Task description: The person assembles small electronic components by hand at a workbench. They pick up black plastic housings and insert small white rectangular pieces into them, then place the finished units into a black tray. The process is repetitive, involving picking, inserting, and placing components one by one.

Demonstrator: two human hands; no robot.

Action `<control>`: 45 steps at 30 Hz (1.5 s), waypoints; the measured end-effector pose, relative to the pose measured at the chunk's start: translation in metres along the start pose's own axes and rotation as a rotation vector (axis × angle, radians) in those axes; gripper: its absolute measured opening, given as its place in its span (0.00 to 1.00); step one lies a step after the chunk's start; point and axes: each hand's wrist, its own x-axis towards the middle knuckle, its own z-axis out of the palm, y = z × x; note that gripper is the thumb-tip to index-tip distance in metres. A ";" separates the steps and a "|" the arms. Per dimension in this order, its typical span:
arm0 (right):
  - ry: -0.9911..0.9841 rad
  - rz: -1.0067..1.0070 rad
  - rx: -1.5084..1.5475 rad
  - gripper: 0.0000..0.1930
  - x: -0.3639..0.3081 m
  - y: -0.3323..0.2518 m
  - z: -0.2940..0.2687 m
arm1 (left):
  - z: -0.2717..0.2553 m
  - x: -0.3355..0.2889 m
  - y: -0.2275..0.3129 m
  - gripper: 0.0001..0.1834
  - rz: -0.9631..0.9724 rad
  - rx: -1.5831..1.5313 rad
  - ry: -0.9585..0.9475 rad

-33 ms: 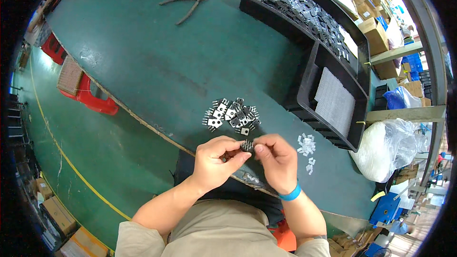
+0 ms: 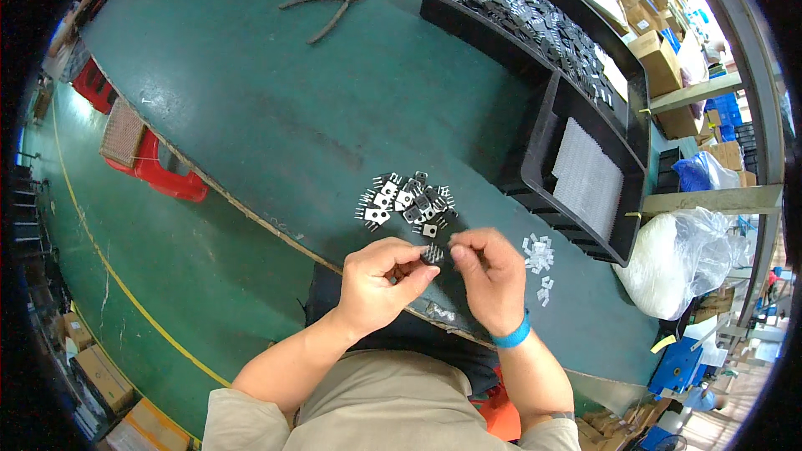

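Between the thumb and forefinger of my left hand is a dark part with metal pins, its pins facing up. Just to the right of it, and apart from it, my right hand has its thumb and forefinger pressed together. Whatever they may hold is too small to make out. Beyond both hands lies a loose pile of transistors, black bodies with silver tabs and leads. Small clear-white pieces are scattered on the table to the right of my right hand.
A long black tray full of dark flat parts stands at the far right. Nearer is a black bin with a pale textured sheet. Pliers lie at the back of the green table. A plastic bag bulges at the right.
My right hand has drawn a little to the right, leaving a gap between its fingertips and the pinned part. The left hand stays nearly in place.
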 end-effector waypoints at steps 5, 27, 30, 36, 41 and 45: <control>-0.001 -0.318 -0.407 0.09 0.033 0.015 -0.001 | 0.001 0.000 0.002 0.08 -0.055 -0.054 0.010; -0.203 0.269 0.140 0.07 0.011 -0.002 -0.017 | 0.001 0.001 0.000 0.08 -0.054 -0.063 0.025; -0.206 0.289 0.525 0.07 -0.002 -0.006 -0.008 | 0.000 0.002 0.002 0.08 -0.068 -0.039 0.007; -0.178 0.294 0.383 0.06 -0.007 -0.013 -0.003 | -0.001 0.002 0.000 0.08 -0.037 -0.033 0.000; -0.115 0.264 0.379 0.04 -0.011 -0.009 0.001 | -0.001 0.001 -0.005 0.08 0.011 -0.021 -0.010; -0.099 0.193 0.354 0.04 -0.014 -0.005 0.003 | -0.002 0.001 -0.005 0.09 0.005 -0.026 -0.019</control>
